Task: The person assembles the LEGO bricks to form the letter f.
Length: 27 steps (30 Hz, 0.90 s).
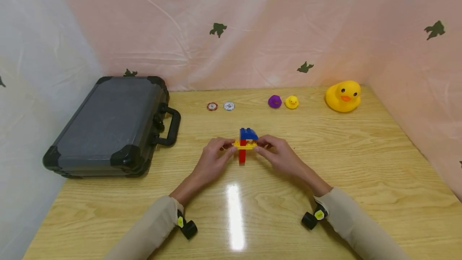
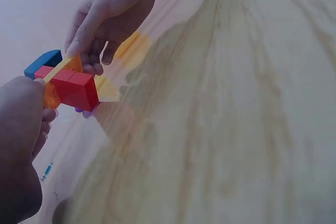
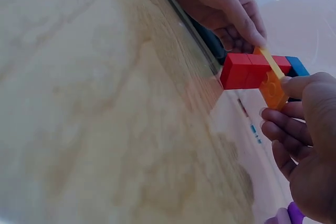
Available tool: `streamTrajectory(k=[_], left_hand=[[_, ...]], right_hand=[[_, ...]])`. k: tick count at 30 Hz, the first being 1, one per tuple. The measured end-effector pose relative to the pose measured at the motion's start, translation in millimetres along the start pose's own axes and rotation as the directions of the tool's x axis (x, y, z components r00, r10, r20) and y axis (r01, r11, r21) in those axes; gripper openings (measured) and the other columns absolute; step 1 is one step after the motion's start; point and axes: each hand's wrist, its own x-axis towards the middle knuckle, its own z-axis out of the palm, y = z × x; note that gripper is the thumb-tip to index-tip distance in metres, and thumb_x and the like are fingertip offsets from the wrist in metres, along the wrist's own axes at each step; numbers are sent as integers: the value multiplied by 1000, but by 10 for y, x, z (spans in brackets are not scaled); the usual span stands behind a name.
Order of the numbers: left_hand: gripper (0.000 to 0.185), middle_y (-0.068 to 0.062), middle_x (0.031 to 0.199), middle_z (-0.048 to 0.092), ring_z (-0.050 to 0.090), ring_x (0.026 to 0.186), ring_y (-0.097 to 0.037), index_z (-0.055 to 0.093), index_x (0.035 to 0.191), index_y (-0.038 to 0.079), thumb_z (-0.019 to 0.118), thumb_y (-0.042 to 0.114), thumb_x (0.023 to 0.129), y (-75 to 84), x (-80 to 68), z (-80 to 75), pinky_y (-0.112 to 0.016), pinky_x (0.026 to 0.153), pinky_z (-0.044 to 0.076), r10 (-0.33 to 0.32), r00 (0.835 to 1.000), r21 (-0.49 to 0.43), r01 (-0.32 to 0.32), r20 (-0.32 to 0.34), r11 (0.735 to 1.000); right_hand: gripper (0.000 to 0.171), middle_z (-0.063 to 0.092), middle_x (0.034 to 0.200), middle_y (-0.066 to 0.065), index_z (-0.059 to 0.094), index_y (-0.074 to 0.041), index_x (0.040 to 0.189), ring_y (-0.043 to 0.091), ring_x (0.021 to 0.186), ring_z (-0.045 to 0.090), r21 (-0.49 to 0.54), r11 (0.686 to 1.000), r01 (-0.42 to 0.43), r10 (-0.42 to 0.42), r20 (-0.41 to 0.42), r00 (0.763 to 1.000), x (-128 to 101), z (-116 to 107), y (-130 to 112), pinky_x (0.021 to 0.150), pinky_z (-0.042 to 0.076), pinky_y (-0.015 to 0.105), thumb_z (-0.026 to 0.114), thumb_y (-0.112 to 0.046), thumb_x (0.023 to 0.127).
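- Counter (image 1: 325,179) of pale wood carries everything, with a pink sheet hung behind it.
- Case (image 1: 108,125), grey and closed, lies at the far left, handle toward the middle.
- Big duck (image 1: 343,96) sits at the far right; a small yellow duck (image 1: 291,102) and a purple duck (image 1: 274,101) stand close together to its left.
- Two chips (image 1: 220,106) lie side by side further left in the back row, well apart from the hands.
- Left hand (image 1: 213,160) reaches in from the left, wrist low over the counter, fingertips pinching the left end of the yellow plate.
- Right hand (image 1: 279,156) mirrors it from the right, thumb and fingers pinching the plate's right end; the other fingers curl underneath.
- Block stack (image 1: 245,145) sits mid-counter between the two hands: a blue brick (image 1: 248,133) at the far end, a red brick (image 1: 242,155) toward the person, and the thin yellow plate (image 1: 245,144) crossing them.
- Wrist views show the stack lifted off the counter and lying sideways, held only by the plate ends.
- Judged from this, the step is seating or working the plate on the bricks; it should go best with even pressure from both sides, the plate kept square to the studs, and no twisting that could pop the bricks apart.
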Motion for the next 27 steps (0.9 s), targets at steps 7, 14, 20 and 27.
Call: streamTrajectory(k=[7, 14, 20, 27], left_hand=[[27, -7, 112, 69, 60, 104, -23, 70, 124, 2, 65, 20, 104, -27, 51, 24, -43, 92, 48, -37, 999, 6, 37, -23, 999], [27, -6, 109, 69, 58, 99, -21, 71, 121, 2, 63, 23, 105, -49, 92, 46, -41, 88, 49, -85, 996, -24, 85, -22, 996], [24, -7, 109, 69, 59, 102, -22, 72, 116, 4, 60, 23, 107, -64, 138, 78, -43, 91, 48, -119, 993, -35, 118, -25, 992], [22, -8, 107, 70, 60, 100, -23, 72, 111, 4, 58, 21, 108, -94, 180, 105, -44, 91, 48, -144, 989, -27, 143, -18, 989]], right_hand=[[23, 72, 111, 8, 69, 1, 121, 21, 95, 65, 33, 996, -79, 79, -1, 997, 86, 1, -1, 85, 54, 37, 63, -15, 105], [24, 72, 109, 7, 70, -2, 121, 22, 93, 61, 52, 991, -124, 123, 16, 992, 124, -10, 22, 83, 51, 33, 61, -20, 106], [22, 70, 100, 4, 73, -5, 117, 24, 85, 56, 48, 989, -141, 141, -2, 990, 150, -6, 64, 74, 47, 30, 62, -21, 106], [20, 68, 95, 3, 75, -6, 112, 23, 84, 55, 14, 988, -157, 157, -2, 988, 191, 12, 105, 74, 45, 31, 61, -20, 106]])
